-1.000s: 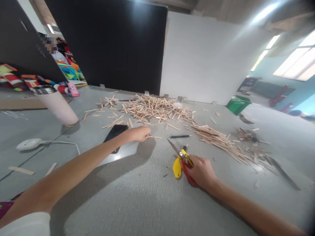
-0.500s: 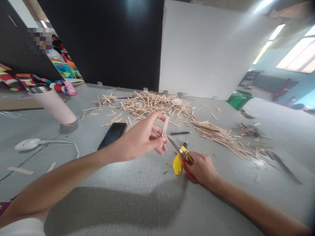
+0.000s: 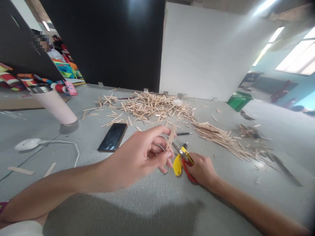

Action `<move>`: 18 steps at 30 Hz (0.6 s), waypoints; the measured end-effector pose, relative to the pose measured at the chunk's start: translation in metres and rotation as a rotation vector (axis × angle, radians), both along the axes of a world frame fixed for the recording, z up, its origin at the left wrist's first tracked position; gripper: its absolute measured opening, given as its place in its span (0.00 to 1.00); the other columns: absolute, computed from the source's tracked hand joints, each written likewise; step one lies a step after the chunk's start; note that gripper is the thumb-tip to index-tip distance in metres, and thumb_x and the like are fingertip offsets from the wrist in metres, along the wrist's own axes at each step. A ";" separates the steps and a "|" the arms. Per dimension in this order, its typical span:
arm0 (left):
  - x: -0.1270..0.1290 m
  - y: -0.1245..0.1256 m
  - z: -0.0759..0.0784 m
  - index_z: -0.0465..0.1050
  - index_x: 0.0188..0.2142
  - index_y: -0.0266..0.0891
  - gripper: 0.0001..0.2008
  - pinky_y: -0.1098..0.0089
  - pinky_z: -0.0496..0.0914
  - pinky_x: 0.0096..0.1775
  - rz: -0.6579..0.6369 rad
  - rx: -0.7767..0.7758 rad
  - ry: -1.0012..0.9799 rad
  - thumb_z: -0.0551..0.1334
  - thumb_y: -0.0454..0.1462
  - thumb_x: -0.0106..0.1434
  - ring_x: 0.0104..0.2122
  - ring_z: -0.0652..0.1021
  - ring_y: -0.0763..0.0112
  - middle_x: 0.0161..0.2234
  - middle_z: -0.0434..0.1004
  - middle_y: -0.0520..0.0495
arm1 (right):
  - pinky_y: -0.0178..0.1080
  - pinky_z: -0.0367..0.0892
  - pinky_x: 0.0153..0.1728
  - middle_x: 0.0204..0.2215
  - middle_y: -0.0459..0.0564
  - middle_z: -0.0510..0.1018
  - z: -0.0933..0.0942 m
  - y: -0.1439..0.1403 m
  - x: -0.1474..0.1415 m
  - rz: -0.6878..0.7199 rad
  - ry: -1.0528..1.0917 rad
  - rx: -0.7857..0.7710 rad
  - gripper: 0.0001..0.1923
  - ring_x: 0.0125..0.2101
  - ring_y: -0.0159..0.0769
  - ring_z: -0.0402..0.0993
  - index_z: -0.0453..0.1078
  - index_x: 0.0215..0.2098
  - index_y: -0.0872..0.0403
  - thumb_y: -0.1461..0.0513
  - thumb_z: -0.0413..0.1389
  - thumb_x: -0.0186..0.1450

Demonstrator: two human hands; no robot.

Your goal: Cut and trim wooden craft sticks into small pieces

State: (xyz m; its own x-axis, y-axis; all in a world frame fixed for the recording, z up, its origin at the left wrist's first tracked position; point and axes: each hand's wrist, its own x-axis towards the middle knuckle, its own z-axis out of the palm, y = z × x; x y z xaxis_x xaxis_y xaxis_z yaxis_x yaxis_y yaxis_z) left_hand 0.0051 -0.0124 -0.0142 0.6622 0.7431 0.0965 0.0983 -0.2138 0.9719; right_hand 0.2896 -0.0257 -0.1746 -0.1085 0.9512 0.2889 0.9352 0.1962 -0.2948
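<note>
Grey table [image 3: 152, 203], big stick pile [image 3: 155, 106] at far side. Left hand [image 3: 145, 154] raised, pinching one wooden stick [image 3: 170, 137] nearly upright, long axis vertical, top tilted slightly right. Right hand [image 3: 201, 168] resting on table, closed on scissors [image 3: 181, 156], blades pointing up-left toward stick.

Both arms are bare from the wrist up, no watch, no rings, no bracelets that I can spot on the left hand [image 3: 141, 154] or the right hand [image 3: 201, 168]. Nails look short and plain. The only clothing showing is a white short sleeve [image 3: 22, 228] at the bottom left corner, on the left arm. Just above it there's a sliver of something purple-ish [image 3: 3, 206], might be part of the outfit, but it's cut off at the frame edge so hard to say.
</note>
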 end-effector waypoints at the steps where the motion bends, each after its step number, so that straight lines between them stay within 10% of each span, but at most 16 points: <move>1: 0.000 0.000 0.001 0.69 0.51 0.43 0.08 0.71 0.84 0.35 0.001 0.020 0.014 0.63 0.39 0.76 0.34 0.86 0.67 0.35 0.81 0.51 | 0.41 0.47 0.28 0.24 0.49 0.76 0.002 0.000 -0.001 0.002 0.025 -0.018 0.14 0.23 0.35 0.62 0.66 0.26 0.51 0.57 0.55 0.69; 12: -0.025 0.016 0.016 0.77 0.55 0.45 0.13 0.74 0.65 0.25 0.267 0.485 0.343 0.56 0.39 0.78 0.24 0.71 0.74 0.28 0.75 0.54 | 0.35 0.49 0.22 0.23 0.41 0.60 0.065 -0.034 -0.019 0.323 0.598 -0.475 0.28 0.23 0.30 0.53 0.65 0.29 0.52 0.39 0.54 0.73; 18: -0.026 0.025 0.022 0.73 0.37 0.41 0.11 0.74 0.64 0.26 0.307 0.498 0.322 0.59 0.40 0.77 0.23 0.71 0.75 0.25 0.74 0.55 | 0.34 0.54 0.20 0.25 0.41 0.64 0.071 -0.071 -0.018 0.337 0.851 -0.538 0.27 0.21 0.29 0.54 0.64 0.35 0.51 0.38 0.54 0.73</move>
